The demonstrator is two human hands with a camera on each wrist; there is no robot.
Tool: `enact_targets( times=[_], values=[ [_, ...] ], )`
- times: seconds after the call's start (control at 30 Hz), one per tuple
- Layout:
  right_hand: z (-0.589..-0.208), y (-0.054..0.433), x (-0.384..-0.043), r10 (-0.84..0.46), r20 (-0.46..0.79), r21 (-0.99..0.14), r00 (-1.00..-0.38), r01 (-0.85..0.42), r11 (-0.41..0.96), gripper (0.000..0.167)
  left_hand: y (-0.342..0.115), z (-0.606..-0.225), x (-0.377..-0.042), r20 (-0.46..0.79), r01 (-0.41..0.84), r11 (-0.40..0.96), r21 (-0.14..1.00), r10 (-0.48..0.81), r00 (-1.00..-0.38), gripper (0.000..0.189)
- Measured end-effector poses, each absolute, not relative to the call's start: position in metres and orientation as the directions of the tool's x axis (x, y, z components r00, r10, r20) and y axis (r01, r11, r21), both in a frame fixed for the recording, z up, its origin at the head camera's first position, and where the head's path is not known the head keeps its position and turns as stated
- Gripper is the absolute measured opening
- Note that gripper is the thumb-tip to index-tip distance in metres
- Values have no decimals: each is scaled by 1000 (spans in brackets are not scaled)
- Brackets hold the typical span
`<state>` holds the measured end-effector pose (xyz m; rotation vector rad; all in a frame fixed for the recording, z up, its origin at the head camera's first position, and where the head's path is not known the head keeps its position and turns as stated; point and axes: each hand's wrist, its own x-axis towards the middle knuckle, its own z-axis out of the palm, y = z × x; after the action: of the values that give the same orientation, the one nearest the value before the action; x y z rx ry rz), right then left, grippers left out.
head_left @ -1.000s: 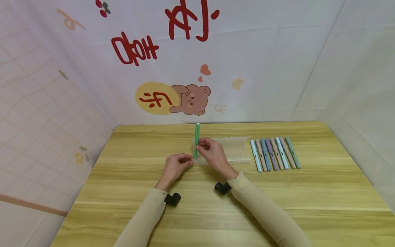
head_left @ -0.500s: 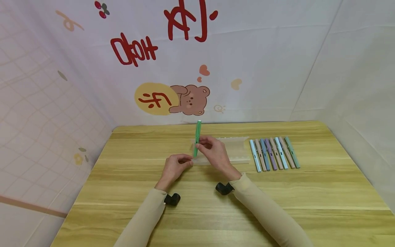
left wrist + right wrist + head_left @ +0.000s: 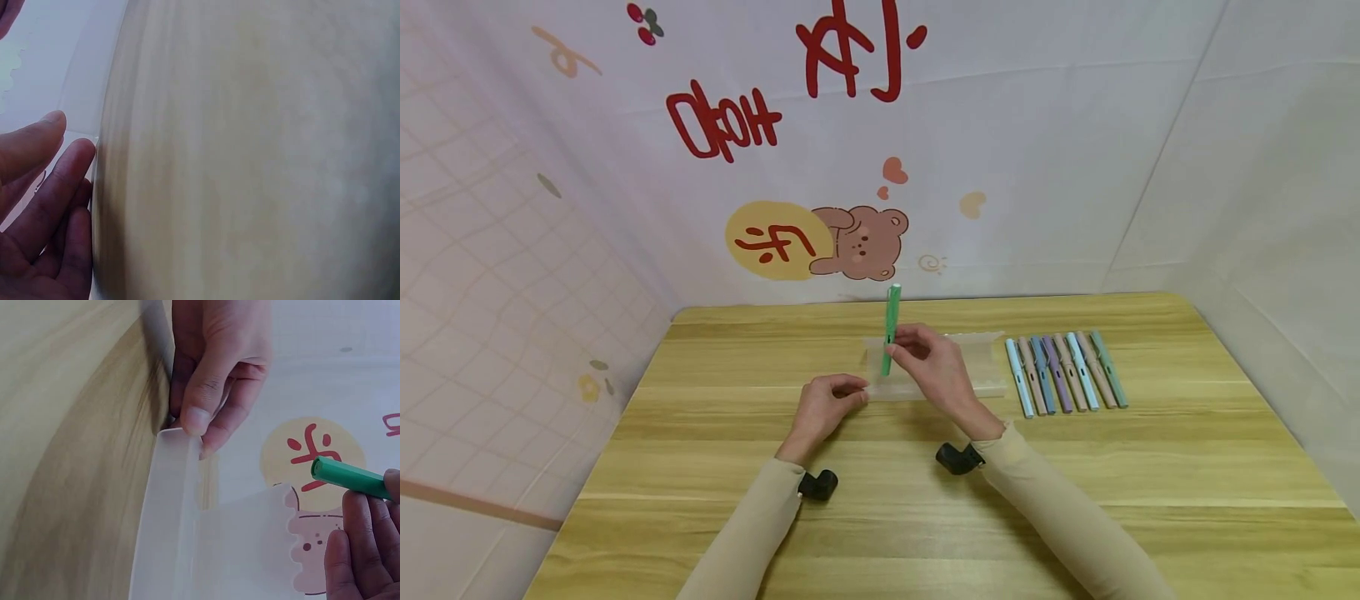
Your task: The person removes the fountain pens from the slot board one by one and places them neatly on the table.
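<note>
My right hand [image 3: 940, 371] pinches a green pen [image 3: 892, 321] between thumb and fingers, nearly upright with its white-tipped end up. Its lower end hangs over the left part of a translucent plastic pen case [image 3: 985, 365], which lies spread open on the table. In the right wrist view the green pen [image 3: 350, 477] points its end toward the case, apart from it. At the case's left front corner, my left hand [image 3: 829, 408] holds the edge with thumb and fingertips. The right wrist view shows the thumb on the end of the case's narrow trough [image 3: 165, 506].
Right of the case, several capped pens [image 3: 1063, 375] lie side by side in a row, in light blue, beige, blue, purple and grey-green. The wooden table [image 3: 880, 517] meets a white printed cloth wall [image 3: 1045, 167] at the back.
My right hand has lifted the green pen and moved it slightly right, away from the case's left end. The left hand stays at the corner.
</note>
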<state>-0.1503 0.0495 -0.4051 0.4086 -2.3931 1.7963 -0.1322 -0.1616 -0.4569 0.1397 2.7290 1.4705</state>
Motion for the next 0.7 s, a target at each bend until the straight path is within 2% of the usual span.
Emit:
enact_targets(
  times=[0.7],
  values=[
    [-394,88,-136,-127,294,-906,-947,-318,277,28,-161,-457,-130,10,63,536,842,100,-995,16]
  ],
)
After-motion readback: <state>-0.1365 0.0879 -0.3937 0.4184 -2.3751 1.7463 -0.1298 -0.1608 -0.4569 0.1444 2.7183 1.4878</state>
